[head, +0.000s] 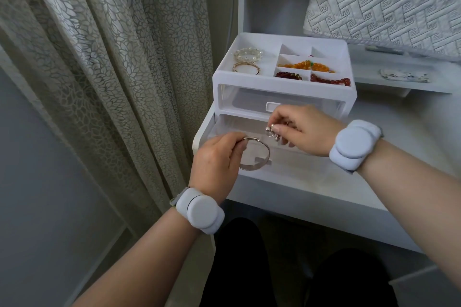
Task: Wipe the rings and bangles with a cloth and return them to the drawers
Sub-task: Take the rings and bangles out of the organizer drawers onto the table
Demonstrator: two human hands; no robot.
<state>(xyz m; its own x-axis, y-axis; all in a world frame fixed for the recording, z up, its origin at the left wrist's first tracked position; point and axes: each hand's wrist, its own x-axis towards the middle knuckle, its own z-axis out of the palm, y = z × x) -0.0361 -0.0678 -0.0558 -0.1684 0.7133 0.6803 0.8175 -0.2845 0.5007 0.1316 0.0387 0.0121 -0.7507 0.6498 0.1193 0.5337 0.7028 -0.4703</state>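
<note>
The left hand (217, 159) grips a silver bangle (253, 167) by its rim, above the pulled-out lower drawer (224, 122) of the white organizer (282, 85). To its right, the right hand (304, 129) pinches small silver pieces (271, 130) between thumb and fingertips over the same drawer; their type cannot be determined.

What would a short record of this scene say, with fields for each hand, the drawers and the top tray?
left hand: holds a silver bangle above the lower drawer
right hand: pinches small silver pieces, too small to identify, over the same drawer
lower drawer: pulled out
upper drawer: closed
top tray: pearl bracelet and gold bangle in the large compartment; orange beads, dark red beads and red beads in smaller ones
</note>
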